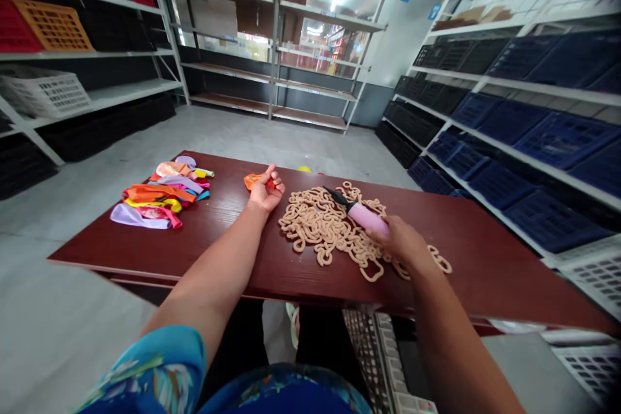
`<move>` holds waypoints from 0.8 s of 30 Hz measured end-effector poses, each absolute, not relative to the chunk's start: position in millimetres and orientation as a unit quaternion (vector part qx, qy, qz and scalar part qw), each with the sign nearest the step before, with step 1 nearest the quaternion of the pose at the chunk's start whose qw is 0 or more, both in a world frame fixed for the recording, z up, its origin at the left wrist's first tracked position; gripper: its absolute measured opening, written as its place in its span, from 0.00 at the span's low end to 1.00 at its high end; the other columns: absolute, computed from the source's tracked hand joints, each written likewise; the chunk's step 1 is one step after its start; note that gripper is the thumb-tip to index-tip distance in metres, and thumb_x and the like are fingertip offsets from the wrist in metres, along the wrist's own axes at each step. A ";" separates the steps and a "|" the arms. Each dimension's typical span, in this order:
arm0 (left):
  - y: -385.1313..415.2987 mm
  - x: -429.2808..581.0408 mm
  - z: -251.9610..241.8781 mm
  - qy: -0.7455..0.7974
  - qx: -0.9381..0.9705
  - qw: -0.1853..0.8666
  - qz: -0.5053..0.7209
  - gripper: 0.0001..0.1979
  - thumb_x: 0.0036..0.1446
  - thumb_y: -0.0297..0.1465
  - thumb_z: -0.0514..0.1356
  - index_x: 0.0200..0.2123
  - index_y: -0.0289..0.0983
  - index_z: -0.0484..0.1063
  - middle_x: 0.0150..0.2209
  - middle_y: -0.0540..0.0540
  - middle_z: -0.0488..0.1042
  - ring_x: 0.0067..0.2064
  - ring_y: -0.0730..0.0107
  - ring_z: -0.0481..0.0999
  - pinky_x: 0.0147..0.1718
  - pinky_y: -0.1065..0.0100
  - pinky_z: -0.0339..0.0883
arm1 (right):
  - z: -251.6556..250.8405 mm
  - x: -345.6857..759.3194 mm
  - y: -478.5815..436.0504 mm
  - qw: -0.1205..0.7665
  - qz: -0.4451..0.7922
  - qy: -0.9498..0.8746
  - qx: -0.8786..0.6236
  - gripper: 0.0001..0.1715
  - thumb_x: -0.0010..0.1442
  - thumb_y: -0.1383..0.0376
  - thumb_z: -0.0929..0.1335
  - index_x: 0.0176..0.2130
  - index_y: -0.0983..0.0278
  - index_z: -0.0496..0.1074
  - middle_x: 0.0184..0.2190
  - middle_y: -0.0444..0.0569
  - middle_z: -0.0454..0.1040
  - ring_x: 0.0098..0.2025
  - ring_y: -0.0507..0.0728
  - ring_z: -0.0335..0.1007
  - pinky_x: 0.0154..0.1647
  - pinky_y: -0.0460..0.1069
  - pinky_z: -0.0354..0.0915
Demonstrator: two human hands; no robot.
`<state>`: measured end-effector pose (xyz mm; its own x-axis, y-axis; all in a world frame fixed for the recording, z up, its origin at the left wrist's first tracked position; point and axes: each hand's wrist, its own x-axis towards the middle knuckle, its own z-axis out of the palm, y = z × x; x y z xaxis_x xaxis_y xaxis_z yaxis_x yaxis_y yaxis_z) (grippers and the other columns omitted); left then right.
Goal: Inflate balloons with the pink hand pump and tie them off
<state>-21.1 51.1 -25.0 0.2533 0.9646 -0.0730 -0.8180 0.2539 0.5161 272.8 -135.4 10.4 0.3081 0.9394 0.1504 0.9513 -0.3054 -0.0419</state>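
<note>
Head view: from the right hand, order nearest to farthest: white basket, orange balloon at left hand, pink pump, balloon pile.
1. Pink pump, in the right hand.
2. Orange balloon, at the left hand.
3. Balloon pile, left side of table.
4. White basket, on the left shelf.

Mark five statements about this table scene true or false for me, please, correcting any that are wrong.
1. The right hand holds the pink-and-black pump. True.
2. The tan strands lie in one straight row. False: they lie in a loose, curling heap.
3. An orange piece shows at the left hand. True.
4. The pile of limp coloured pieces lies on the floor. False: it lies on the left part of the table.
5. A white basket stands on the left-hand shelving. True.
</note>
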 end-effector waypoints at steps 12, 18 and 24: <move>60.2 -19.0 -32.2 0.150 0.094 0.796 0.579 0.09 0.58 0.22 0.50 0.37 0.37 0.68 0.27 0.49 0.70 0.26 0.79 0.69 0.28 0.73 0.64 | 13.0 206.0 -131.5 0.151 -0.099 -0.729 -0.660 0.24 0.54 0.58 0.65 0.50 0.61 0.64 0.44 0.54 0.71 0.45 0.61 0.67 0.43 0.53 0.60; 58.0 -17.6 -28.8 0.142 0.103 0.789 0.589 0.09 0.58 0.21 0.49 0.35 0.35 0.68 0.26 0.49 0.69 0.25 0.79 0.69 0.28 0.73 0.64 | 5.5 193.8 -125.3 0.144 -0.085 -0.722 -0.671 0.24 0.53 0.56 0.66 0.49 0.59 0.64 0.42 0.52 0.71 0.42 0.61 0.67 0.42 0.53 0.60; 51.0 -9.6 -21.6 0.201 0.113 0.762 0.605 0.06 0.56 0.22 0.53 0.36 0.36 0.66 0.29 0.48 0.72 0.27 0.75 0.72 0.28 0.71 0.65 | 10.6 181.6 -115.2 0.148 -0.101 -0.731 -0.659 0.24 0.54 0.55 0.65 0.49 0.60 0.64 0.43 0.54 0.71 0.44 0.61 0.67 0.43 0.52 0.60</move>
<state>-9.6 51.0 -21.6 0.1870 0.9676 -0.1697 -0.8769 0.2422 0.4151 181.6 -115.2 10.6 -0.0885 0.9326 0.3499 0.9926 0.1117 -0.0467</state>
